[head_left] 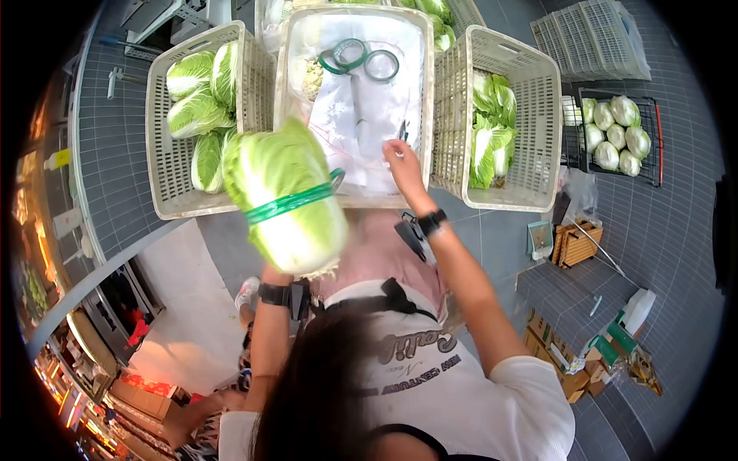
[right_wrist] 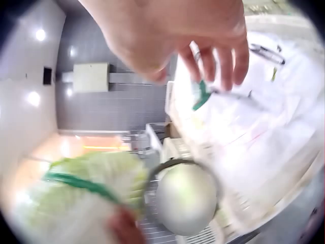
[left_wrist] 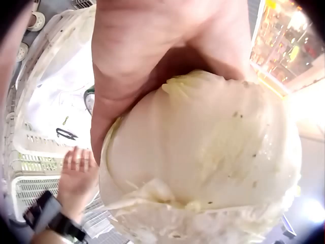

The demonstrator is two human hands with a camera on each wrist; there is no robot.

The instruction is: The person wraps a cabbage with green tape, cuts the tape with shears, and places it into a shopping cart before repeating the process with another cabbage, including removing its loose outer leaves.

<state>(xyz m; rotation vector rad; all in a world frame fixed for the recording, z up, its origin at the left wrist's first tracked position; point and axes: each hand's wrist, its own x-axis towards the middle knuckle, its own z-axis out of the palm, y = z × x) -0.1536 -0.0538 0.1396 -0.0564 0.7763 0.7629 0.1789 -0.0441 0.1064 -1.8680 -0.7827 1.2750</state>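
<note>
A large cabbage (head_left: pixel 288 200) with green tape (head_left: pixel 288 204) round its middle is held tilted over the near left corner of the lined crate (head_left: pixel 419 165). My left hand (left_wrist: pixel 167 46) grips it beside the white base (left_wrist: pixel 203 147); in the head view the cabbage mostly hides that hand. A ring-shaped roll (head_left: pixel 337 178) shows at the cabbage's right edge. My right hand (head_left: pixel 404 165) hovers by the crate's right side, its fingers (right_wrist: pixel 223 63) loosely extended, near small dark snips (head_left: pixel 403 131). A green tape piece (right_wrist: pixel 202 96) shows below its fingertips; contact is unclear.
Tape rolls (head_left: pixel 382 65) lie at the back of the lined crate. Cabbages (head_left: pixel 201 111) fill part of the left crate (head_left: pixel 157 154); leafy ones (head_left: pixel 492 138) stand in the right crate (head_left: pixel 550 138). Further right are a basket of cabbages (head_left: pixel 615 134) and stacked crates (head_left: pixel 588 38).
</note>
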